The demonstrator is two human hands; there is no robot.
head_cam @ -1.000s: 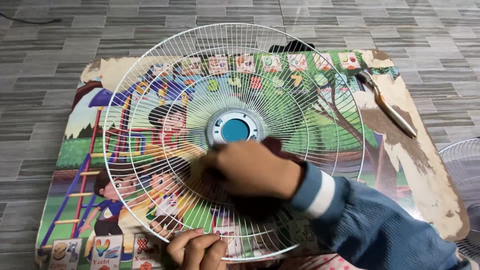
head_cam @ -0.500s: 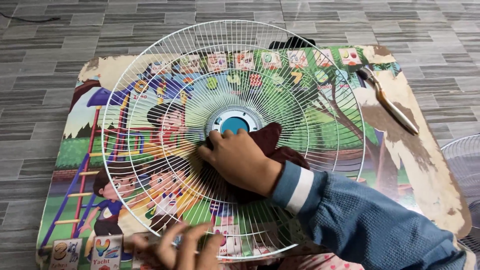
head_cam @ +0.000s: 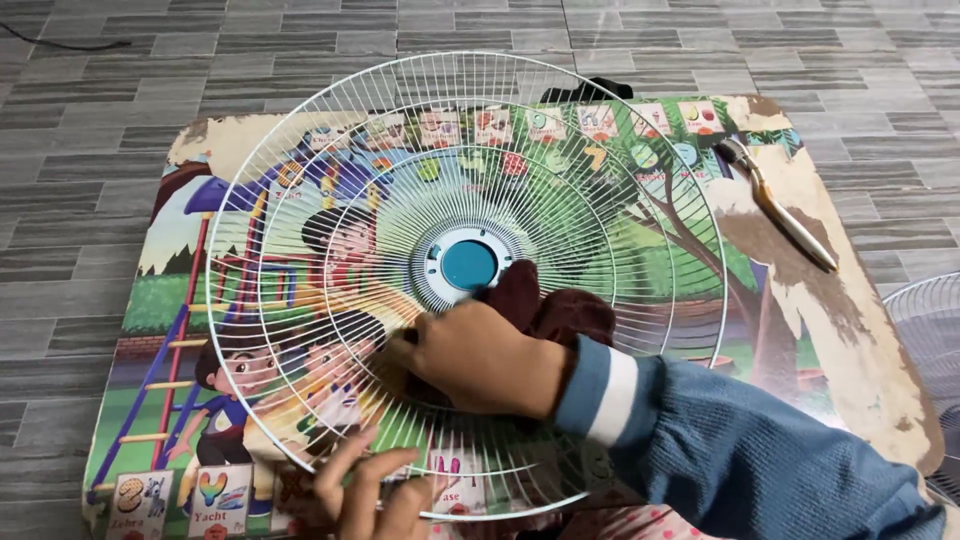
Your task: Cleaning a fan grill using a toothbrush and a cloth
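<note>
Our right hand lies palm-down on the white wire fan guard, fingers closed over a dark maroon cloth that it presses against the wires just below and to the right of the guard's round hub. Our left hand sits lower, at the near rim of the guard, fingers spread and curled about the outer wire ring, so the two hands are apart, one above the other along the near side. We see that the guard is round and has no long axis; it rests flat on a low table with a worn cartoon print, and its centre lies straight ahead of the right hand, touching distance from the fingertips. Most of the grille stretches away from us, up and to the left of both hands. Of the two, the right hand is nearer the hub, the left nearer the rim. A metal tool with a pale handle lies on the table's far right corner, well apart from both hands. Another wire guard shows partly at the right edge.
</note>
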